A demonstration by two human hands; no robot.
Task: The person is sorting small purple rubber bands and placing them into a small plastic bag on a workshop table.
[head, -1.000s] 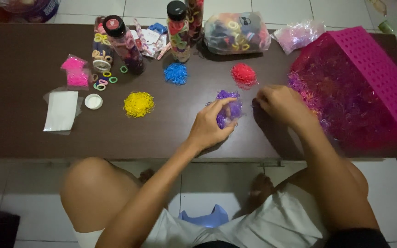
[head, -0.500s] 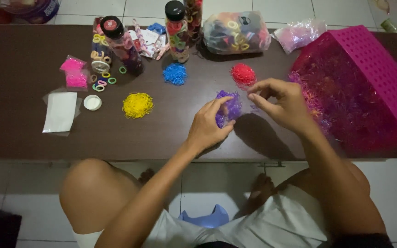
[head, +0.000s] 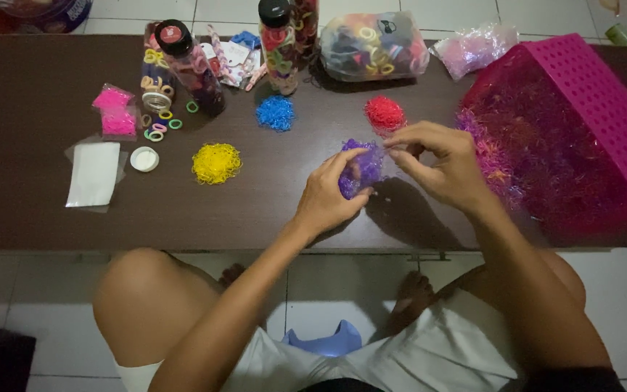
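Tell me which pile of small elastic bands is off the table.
The purple pile: the left hand holds it up; yellow, blue and red piles lie flat.

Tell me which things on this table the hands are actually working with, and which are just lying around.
In hand:
- left hand cupping the purple band clump
- right hand pinching at that clump
- tipped pink basket of mixed bands, beside the right hand

Lying about:
- yellow pile
- blue pile
- red pile
- two jars
- white lid
- clear packet
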